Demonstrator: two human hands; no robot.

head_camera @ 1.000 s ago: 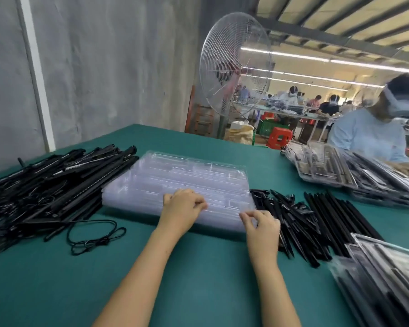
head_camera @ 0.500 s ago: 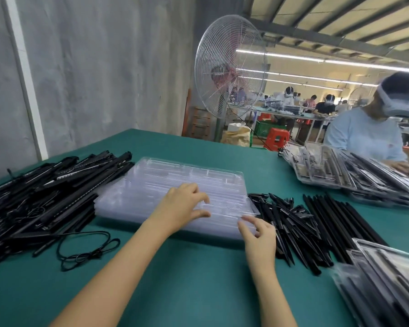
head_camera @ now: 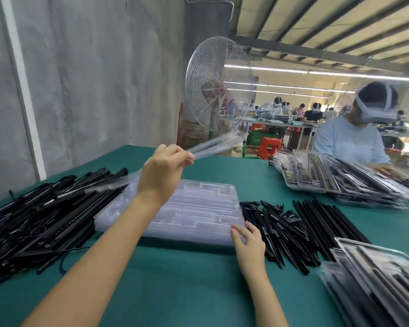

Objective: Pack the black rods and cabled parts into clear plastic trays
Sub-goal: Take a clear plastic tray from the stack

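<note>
1. While the left hand (head_camera: 162, 171) holds one clear tray (head_camera: 213, 145) up in the air above the stack (head_camera: 198, 208), the right hand (head_camera: 248, 241) rests at the near right corner of that stack.
2. The left thumb and fingers pinch the tray at its edge. The tray is tilted, seen almost edge-on and blurred, so the exact place of the pinch is hard to tell.
3. The right fingers are loosely spread and touch the corner; they hold nothing.
4. The tray looks thin and very light. It probably bends and twists when held at one edge only, and the smooth plastic may slip, so a grip on the rim at two sides seems safer.
5. Stacked trays tend to stick together; the right hand probably presses the lower ones down.
6. Cabled parts (head_camera: 45, 213) lie in a big pile at the left, against the stack. Short parts (head_camera: 276, 225) lie just right of it, and long rods (head_camera: 328, 223) beside them.
7. The rods seem stiff and light, easy to take in the middle. The cables are soft and can tangle, so the body of the part is the better place to hold.
</note>
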